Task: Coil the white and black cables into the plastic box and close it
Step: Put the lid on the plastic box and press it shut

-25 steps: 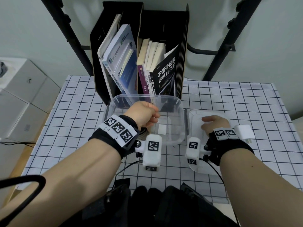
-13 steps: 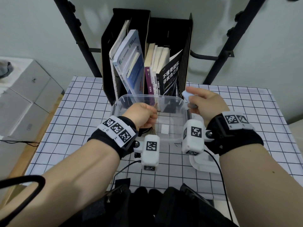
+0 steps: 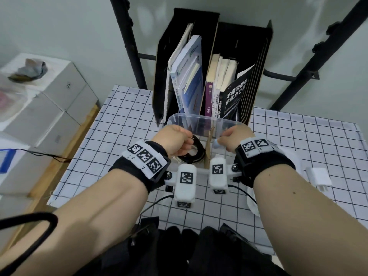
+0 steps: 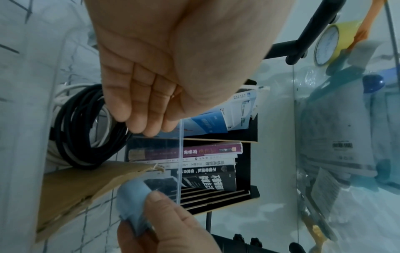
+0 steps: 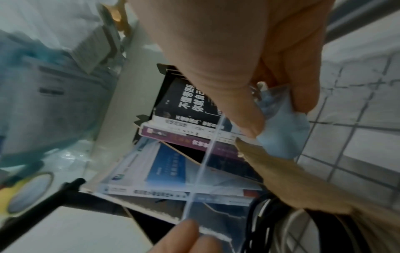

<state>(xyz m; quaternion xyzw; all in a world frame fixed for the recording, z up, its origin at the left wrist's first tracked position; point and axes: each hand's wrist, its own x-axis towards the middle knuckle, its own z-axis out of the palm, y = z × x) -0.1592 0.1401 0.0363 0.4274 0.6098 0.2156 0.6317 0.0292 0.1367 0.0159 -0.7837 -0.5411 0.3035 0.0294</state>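
Observation:
The clear plastic box (image 3: 201,117) stands in front of me on the checked cloth. My left hand (image 3: 179,141) reaches into its left part and grips the coiled black cable (image 3: 199,152). In the left wrist view the black coil (image 4: 82,130) lies bundled with loops of the white cable (image 4: 62,92). A brown cardboard piece (image 3: 209,150) stands upright in the middle of the box. My right hand (image 3: 225,138) hovers over the right part and pinches a small light-blue object (image 5: 283,130) between thumb and fingers.
The box's white lid (image 3: 252,206) lies on the cloth under my right forearm. A white charger (image 3: 319,176) sits to the right. A black book rack (image 3: 209,76) stands just behind the box. White cartons (image 3: 49,108) stand beyond the table's left edge.
My right hand left the lid at the right, rose and came left over the box with the light-blue object. The left hand stayed in the box; the black coil now shows.

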